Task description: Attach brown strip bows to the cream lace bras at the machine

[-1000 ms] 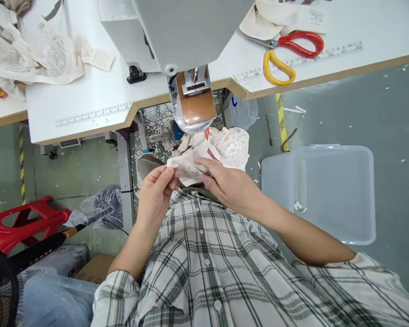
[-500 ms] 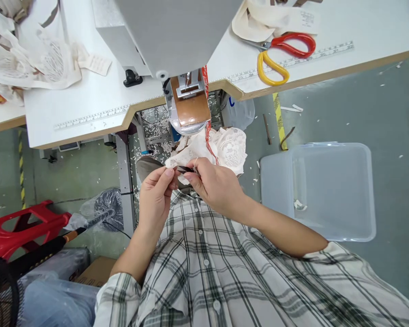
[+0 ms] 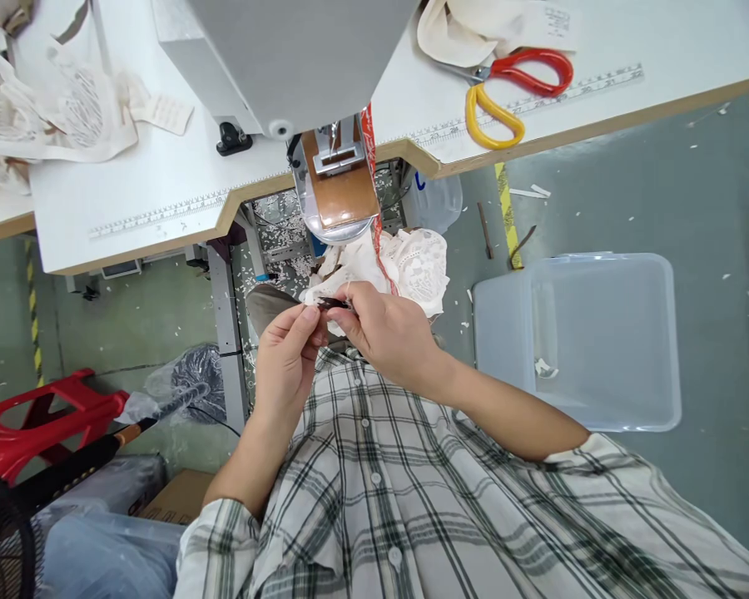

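My left hand (image 3: 285, 353) pinches the edge of a white lace bra (image 3: 422, 270) between thumb and fingers, in front of my shirt. My right hand (image 3: 392, 337) is closed around small dark thread snips (image 3: 332, 304). Their tips point left and meet the fabric by my left fingertips; whether the blades are apart is too small to tell. The bra hangs over my lap below the sewing machine (image 3: 343, 200), its lace cup lying to the right. A red strip (image 3: 378, 241) runs down from the machine across the bra.
A white table (image 3: 131, 187) edges the space ahead, with red-and-yellow scissors (image 3: 496, 116) and cream garments (image 3: 68, 108) on it. A clear plastic bin (image 3: 605, 341) stands at right. A red stool (image 3: 37, 424) and a black mesh fan guard (image 3: 3, 532) are at left.
The view has shifted slightly, so the table and machine appear farther left. My right hand and the snips have moved a little closer to my left fingertips. Both hands keep their hold.
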Available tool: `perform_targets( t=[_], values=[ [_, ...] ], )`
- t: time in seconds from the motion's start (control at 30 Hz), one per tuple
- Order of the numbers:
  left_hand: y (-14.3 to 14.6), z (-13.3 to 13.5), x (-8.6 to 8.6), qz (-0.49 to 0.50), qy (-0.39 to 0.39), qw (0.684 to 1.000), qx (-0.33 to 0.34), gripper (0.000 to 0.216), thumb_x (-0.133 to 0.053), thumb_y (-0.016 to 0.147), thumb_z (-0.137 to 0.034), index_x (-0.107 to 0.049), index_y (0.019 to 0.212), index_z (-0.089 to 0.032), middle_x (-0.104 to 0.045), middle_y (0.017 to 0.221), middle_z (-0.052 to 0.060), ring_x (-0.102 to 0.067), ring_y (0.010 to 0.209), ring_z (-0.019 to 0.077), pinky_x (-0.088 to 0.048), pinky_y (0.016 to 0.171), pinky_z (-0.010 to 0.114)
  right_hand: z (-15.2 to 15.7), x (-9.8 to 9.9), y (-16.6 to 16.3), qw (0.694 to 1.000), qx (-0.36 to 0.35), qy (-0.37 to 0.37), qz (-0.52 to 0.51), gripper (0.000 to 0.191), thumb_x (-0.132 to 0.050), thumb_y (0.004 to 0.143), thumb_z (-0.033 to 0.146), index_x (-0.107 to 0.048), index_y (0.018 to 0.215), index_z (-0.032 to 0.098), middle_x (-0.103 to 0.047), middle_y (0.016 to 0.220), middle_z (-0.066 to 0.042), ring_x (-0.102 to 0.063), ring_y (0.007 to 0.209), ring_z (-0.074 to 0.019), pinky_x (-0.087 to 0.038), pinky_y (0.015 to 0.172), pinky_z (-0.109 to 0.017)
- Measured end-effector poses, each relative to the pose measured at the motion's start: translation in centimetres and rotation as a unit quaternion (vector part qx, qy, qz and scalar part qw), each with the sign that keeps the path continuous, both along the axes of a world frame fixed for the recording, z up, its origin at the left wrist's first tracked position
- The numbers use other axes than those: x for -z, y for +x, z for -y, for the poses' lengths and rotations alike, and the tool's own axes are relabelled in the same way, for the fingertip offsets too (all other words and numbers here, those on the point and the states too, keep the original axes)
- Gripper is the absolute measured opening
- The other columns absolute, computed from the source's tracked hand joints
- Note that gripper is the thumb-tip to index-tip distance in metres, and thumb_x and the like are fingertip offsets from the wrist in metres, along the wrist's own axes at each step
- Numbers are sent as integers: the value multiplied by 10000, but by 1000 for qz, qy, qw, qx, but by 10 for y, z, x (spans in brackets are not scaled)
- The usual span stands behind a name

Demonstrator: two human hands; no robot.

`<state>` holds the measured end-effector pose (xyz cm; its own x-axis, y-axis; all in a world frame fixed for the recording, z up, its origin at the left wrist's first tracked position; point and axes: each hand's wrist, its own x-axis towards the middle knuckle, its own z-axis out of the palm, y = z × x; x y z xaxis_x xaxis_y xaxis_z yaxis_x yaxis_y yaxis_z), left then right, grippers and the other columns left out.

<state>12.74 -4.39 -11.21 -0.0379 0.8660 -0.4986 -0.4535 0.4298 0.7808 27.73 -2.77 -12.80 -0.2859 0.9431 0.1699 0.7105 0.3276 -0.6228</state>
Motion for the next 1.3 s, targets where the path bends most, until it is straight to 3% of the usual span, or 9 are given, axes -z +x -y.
perform_targets(
  t=[0.23,0.6,0.97,1.1,1.23,1.3],
  values=[
    [2,-2,1,14,-33,999,-6,211,-814,783,-333,-706,715,-165,-515,641,-26,-463,621,74,-440,612,189,-2,3,0,1000,0,3,14,502,-220,1075,529,-571,1055,171,-733,834,-75,-667,708,-188,-311,549,-290],
    [3,-3,1,66,-50,997,-6,183,-810,782,-280,-705,716,-146,-526,652,-23,-449,607,65,-423,593,184,-3,11,-2,996,18,85,31,499,-215,1089,497,-585,1026,169,-729,798,-44,-641,675,-151,-297,554,-284],
    [2,-6,3,80,-62,995,-8,151,-821,748,-253,-722,731,-140,-555,665,-21,-457,601,58,-431,576,179,-6,14,0,998,-2,68,11,497,-208,1091,483,-592,1019,177,-709,775,-43,-636,694,-157,-295,568,-289],
    [3,-6,1,91,-65,994,-12,158,-830,731,-241,-725,740,-124,-576,687,-14,-458,596,49,-433,567,174,-8,13,5,996,10,8,-87,431,-292,1072,516,-573,1065,189,-713,864,-44,-650,747,-160,-377,605,-274],
    [1,-8,-1,104,-62,993,-5,167,-830,732,-243,-721,752,-118,-554,684,-22,-444,579,40,-419,550,169,-10,11,13,968,24,-105,-226,393,-340,1052,539,-525,1135,202,-680,937,-38,-629,740,-146,-467,661,-274],
    [0,-8,-1,104,-64,993,-2,170,-825,741,-253,-713,735,-126,-553,692,-20,-440,575,41,-419,548,173,-10,12,15,957,-1,-137,-256,402,-465,999,569,-512,1163,205,-665,946,-37,-625,750,-152,-487,667,-284]
  ],
)
